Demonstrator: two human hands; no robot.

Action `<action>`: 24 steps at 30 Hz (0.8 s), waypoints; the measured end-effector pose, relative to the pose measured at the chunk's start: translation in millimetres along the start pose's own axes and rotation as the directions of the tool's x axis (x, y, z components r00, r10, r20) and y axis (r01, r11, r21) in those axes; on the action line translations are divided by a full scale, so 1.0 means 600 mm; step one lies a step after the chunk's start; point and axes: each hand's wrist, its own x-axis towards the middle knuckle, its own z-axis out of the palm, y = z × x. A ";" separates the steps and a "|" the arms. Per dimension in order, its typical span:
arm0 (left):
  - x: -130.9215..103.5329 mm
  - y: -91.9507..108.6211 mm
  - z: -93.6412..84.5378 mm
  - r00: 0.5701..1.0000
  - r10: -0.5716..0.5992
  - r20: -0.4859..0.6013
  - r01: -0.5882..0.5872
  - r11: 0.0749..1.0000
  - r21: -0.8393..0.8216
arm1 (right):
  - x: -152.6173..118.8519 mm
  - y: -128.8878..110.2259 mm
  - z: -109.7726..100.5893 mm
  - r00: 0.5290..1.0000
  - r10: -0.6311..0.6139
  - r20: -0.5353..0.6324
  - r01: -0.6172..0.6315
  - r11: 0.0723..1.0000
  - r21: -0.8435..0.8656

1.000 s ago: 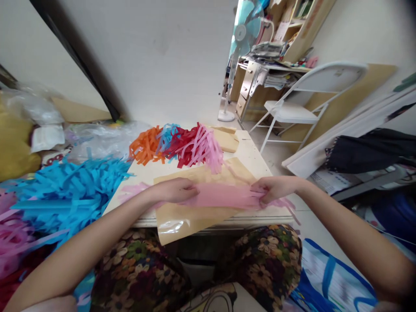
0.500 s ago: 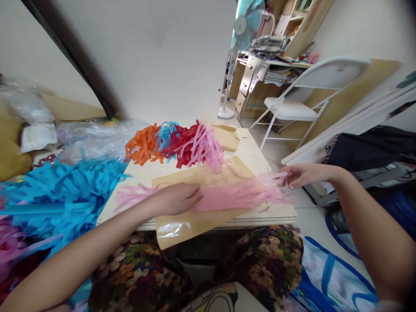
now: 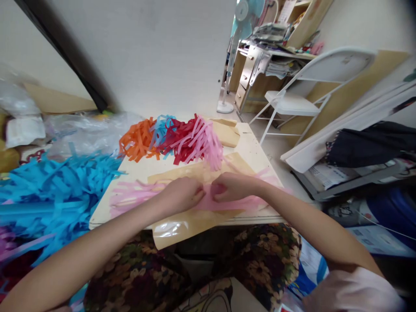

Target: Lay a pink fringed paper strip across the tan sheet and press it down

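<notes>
Pink fringed tissue paper (image 3: 130, 197) lies across a brown paper sheet (image 3: 175, 227) on the low white board table (image 3: 256, 158). Its cut strips spread out to the left and right. My left hand (image 3: 185, 195) is closed on the middle of the pink tissue, fingertips pinched. Close beside it, my right hand (image 3: 229, 187) has curled fingers at the tissue's middle; a small gap separates the two hands. What the right fingertips hold, if anything, is too blurred to tell.
Orange (image 3: 138, 138), dark red (image 3: 183, 138) and pink tassels (image 3: 209, 141) sit at the table's back. A large blue fringe pile (image 3: 65, 190) is at the left. A white folding chair (image 3: 292, 102) stands at the back right.
My right hand has moved left from the right ends of the pink strips to the middle, beside my left hand. The left hand stays at the tissue's middle.
</notes>
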 end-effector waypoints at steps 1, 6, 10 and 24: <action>0.000 -0.002 0.000 1.000 -0.002 0.003 0.002 1.000 -0.014 | 0.001 0.005 0.001 0.999 0.019 0.029 -0.020 1.000 0.011; 0.005 -0.021 -0.003 0.999 -0.015 0.050 0.021 0.992 -0.127 | -0.016 0.020 -0.004 0.992 0.109 0.064 -0.108 0.994 -0.017; 0.013 -0.029 -0.004 0.996 -0.044 0.073 0.052 0.993 -0.109 | -0.030 0.020 -0.005 0.983 0.174 0.066 -0.167 0.981 -0.095; 0.032 -0.014 -0.007 0.998 0.067 -0.019 -0.060 0.965 0.256 | -0.033 0.021 0.009 0.956 0.288 0.048 -0.274 0.942 -0.196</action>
